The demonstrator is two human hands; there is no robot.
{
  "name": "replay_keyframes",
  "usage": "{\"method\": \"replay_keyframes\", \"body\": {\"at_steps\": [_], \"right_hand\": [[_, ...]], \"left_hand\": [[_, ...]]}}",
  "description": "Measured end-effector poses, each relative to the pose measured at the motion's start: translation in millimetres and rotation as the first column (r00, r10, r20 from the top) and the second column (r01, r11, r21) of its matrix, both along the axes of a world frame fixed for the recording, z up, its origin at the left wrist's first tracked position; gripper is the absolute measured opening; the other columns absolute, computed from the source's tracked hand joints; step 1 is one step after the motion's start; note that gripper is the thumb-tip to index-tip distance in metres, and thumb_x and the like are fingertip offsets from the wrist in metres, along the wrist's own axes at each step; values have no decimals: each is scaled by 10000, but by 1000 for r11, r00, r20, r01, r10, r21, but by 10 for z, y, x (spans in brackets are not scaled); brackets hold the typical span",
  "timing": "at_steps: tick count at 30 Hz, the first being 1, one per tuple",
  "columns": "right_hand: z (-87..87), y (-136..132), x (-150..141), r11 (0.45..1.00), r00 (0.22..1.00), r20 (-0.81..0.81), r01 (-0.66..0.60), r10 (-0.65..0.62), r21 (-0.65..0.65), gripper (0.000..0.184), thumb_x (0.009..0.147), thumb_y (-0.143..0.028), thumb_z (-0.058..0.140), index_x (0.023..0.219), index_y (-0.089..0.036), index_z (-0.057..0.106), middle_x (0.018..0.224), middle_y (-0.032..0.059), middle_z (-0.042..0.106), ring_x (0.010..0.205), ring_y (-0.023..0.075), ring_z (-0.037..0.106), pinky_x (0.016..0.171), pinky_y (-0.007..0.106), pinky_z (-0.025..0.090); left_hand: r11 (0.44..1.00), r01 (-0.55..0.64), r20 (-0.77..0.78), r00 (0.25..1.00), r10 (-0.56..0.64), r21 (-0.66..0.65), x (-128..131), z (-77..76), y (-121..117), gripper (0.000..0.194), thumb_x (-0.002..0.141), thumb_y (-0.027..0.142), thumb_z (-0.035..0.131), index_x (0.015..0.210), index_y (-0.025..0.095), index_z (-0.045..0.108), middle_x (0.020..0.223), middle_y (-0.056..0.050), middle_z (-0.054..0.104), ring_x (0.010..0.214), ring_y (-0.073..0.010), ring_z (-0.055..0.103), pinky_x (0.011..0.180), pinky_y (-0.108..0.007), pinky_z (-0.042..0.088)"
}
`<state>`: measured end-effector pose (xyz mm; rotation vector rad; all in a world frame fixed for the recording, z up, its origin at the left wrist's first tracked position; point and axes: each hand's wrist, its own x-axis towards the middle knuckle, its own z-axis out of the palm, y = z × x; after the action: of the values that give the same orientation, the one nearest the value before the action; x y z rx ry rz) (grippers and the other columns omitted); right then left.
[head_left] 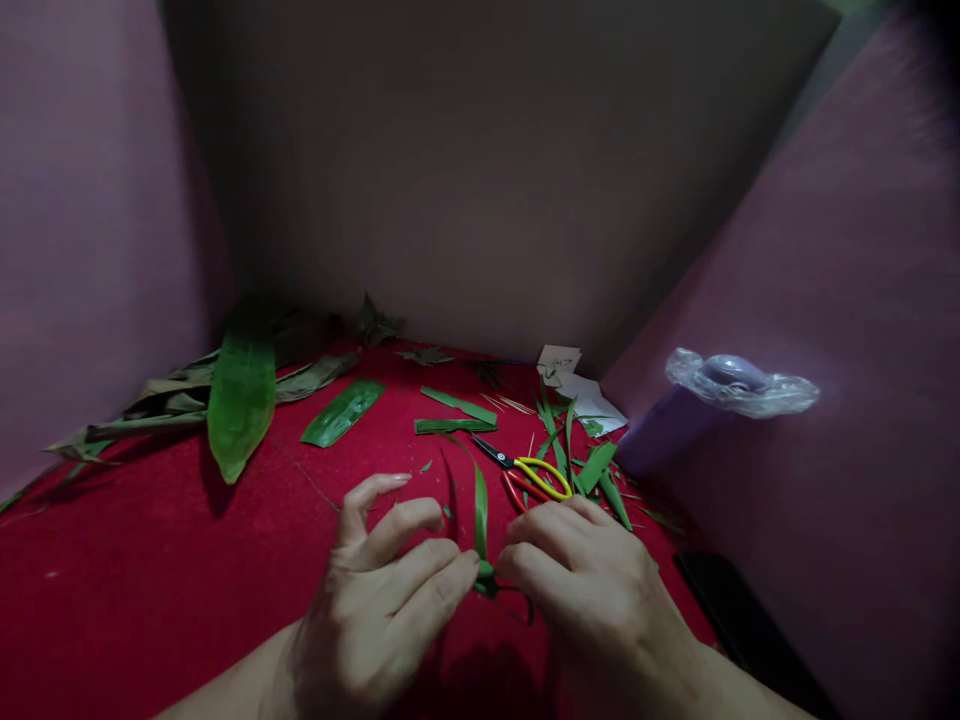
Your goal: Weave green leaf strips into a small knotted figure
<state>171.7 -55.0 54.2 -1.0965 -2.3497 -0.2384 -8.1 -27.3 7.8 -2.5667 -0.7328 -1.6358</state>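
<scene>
Between my two hands is a narrow green leaf strip (481, 505), its free end curving upward and a small folded green part lying at the fingertips. My left hand (390, 600) pinches the folded part from the left with thumb and a finger, while its other fingers are raised and curled. From the right, my right hand (600, 575) closes its fingers at the same folded part; its fingertips are partly hidden. Just beyond the right hand lie scissors (510, 462) with one yellow and one red handle, black blades pointing away to the left.
Cut leaf pieces (454, 425) lie on the red cloth (150, 590). A broad green leaf (244, 400) and dried leaves (172, 395) are at left. White paper (592, 400), a purple bottle (675, 425) with clear plastic wrap and a black flat object (739, 610) stand or lie right.
</scene>
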Motion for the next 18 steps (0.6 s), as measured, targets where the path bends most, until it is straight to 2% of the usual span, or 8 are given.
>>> {"method": "replay_keyframes", "body": {"at_steps": [4, 9, 14, 18], "right_hand": [[2, 15, -3, 991, 994, 103, -44, 31, 130, 236, 853, -103, 444, 692, -168, 603, 661, 29, 615, 631, 126, 529, 614, 282, 358], [-3, -22, -21, 945, 993, 104, -93, 63, 315, 157, 773, -61, 565, 685, -170, 635, 651, 25, 653, 669, 140, 596, 646, 290, 414], [-43, -86, 30, 908, 977, 208, -133, 52, 396, 163, 809, -126, 528, 755, -203, 660, 815, 42, 708, 779, 175, 627, 721, 340, 438], [-83, -102, 83, 867, 963, 260, -186, 69, 462, 203, 821, -147, 495, 750, -225, 667, 835, 20, 717, 832, 171, 623, 746, 337, 433]], "left_hand": [[1000, 27, 7, 1000, -27, 6, -9, 10, 12, 214, 851, 86, 476, 849, 162, 676, 683, 10, 693, 806, -172, 528, 928, -477, 273], [999, 46, -32, 998, -45, 24, -28, 74, 0, 221, 845, 63, 470, 854, 136, 679, 681, -10, 693, 805, -178, 516, 909, -472, 276], [999, 41, -49, 998, -40, 18, -35, 93, -10, 235, 859, 83, 456, 857, 146, 682, 672, -5, 690, 803, -175, 512, 911, -459, 279], [999, 20, -48, 999, -18, 50, -29, 93, -13, 282, 881, 96, 413, 820, 159, 682, 648, 6, 680, 794, -166, 521, 912, -454, 295]]}}
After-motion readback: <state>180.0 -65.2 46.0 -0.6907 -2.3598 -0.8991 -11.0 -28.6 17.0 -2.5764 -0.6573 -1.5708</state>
